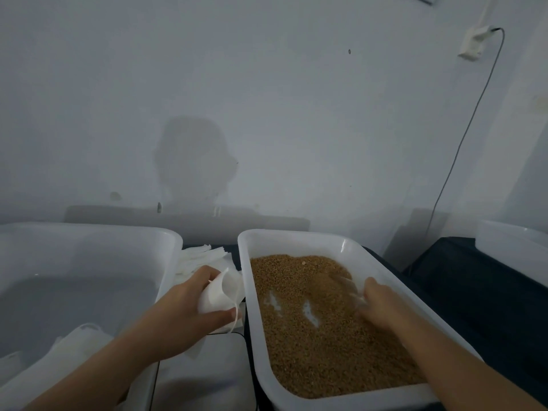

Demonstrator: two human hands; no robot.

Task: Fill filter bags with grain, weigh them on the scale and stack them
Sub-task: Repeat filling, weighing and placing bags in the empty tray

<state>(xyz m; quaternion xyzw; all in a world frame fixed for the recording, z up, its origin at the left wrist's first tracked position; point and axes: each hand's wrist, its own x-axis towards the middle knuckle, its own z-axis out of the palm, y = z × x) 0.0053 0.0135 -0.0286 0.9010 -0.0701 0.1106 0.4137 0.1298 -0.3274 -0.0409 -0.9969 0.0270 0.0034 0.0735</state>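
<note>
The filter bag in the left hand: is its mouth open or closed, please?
Open: the left hand holds the filter bag, its mouth gaping toward the grain tray.

- Clear scoop [350, 289]: outline smeared by blur against the grain [311, 345]; load unreadable.
- Right hand [378, 304]: fingertips hidden under the knuckles, curled on the scoop's handle.
- Filter bag [221, 292]: near end hidden in the left hand [189, 310].
- Scale [204, 378]: cut by the bottom edge, left side under the forearm; no display visible.
- Left tub [166, 241]: runs off the left and bottom edges.
- Loose bag stack [204, 256], far between tubs: partly behind the tub rim; count unreadable.
- Far-right container [513, 241]: cut by the right edge.
- Grain tray [296, 235]: near corner off-frame.
</note>
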